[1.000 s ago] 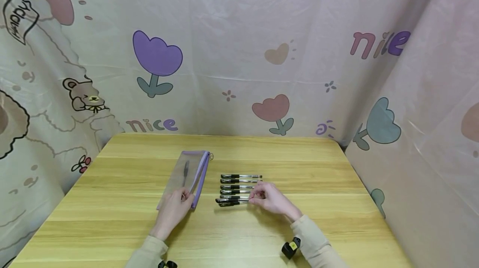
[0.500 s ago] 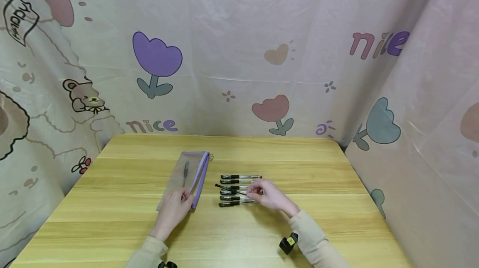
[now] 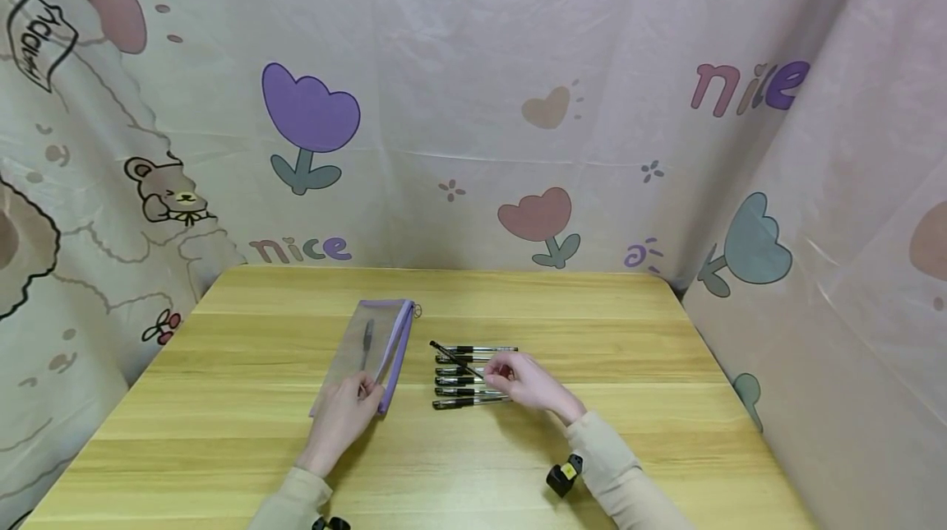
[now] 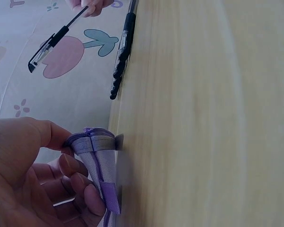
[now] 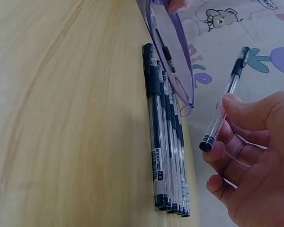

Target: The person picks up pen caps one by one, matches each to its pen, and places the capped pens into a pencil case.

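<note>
My left hand [image 3: 343,415] pinches the near end of a translucent pencil pouch [image 3: 346,349] with purple edging. In the left wrist view, thumb and fingers grip its purple zippered end [image 4: 97,146]. The pouch's zipped side gapes, and a pen [image 3: 367,334] shows inside it. My right hand [image 3: 528,382] holds a clear gel pen [image 5: 235,75] with a black cap and grip, pinched near its tail between thumb and fingers. Raised and tilted, this pen overlaps a row of several similar pens [image 3: 459,403] lying on the table. Their caps point left, towards the pouch.
The wooden table [image 3: 592,333] carries all these things. Behind it and at both sides hangs a patterned curtain [image 3: 444,103]. Black wrist cameras [image 3: 565,477] sit at both sleeves. A small metal ring [image 3: 418,311] hangs at the pouch's far corner.
My right hand has lifted one pen off the row; the pen's cap end has swung up and away from me. The left hand and the pouch have stayed in place.
</note>
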Demonstrator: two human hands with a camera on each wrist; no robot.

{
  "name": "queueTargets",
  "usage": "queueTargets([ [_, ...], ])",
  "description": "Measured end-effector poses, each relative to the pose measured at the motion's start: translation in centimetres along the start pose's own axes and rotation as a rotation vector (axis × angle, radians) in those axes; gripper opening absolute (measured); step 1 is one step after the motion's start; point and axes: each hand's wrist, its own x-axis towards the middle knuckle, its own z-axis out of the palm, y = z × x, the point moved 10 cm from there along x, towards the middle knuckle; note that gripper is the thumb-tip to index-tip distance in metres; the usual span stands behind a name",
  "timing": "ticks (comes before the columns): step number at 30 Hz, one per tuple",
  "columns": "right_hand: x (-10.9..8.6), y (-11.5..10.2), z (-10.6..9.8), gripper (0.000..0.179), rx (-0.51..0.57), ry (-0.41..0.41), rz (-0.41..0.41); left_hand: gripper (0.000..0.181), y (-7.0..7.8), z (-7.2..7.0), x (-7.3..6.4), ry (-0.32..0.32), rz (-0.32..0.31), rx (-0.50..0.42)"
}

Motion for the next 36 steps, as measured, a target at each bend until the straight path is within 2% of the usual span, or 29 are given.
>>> queueTargets([
  [11,1.0,-0.1,0.2,0.019,0.074,0.007,0.026,0.021,0.0,0.0,0.1,0.002,0.012,-0.010],
  [22,1.9,0.0,0.5,0.038,0.211,0.024,0.055,0.021,-0.1,0.1,0.2,-0.002,0.009,-0.012],
  [28,2.3,0.3,0.9,0.041,0.354,0.055,0.138,0.021,-0.1,0.1,0.2,0.000,0.010,-0.014],
  [32,2.6,0.5,1.7,0.047,0.515,0.030,0.185,0.021,-0.1,0.1,0.2,-0.003,0.006,-0.018],
  [36,3.0,0.5,2.5,0.054,0.614,0.005,0.223,0.020,0.0,0.0,0.1,-0.004,0.005,-0.014],
])
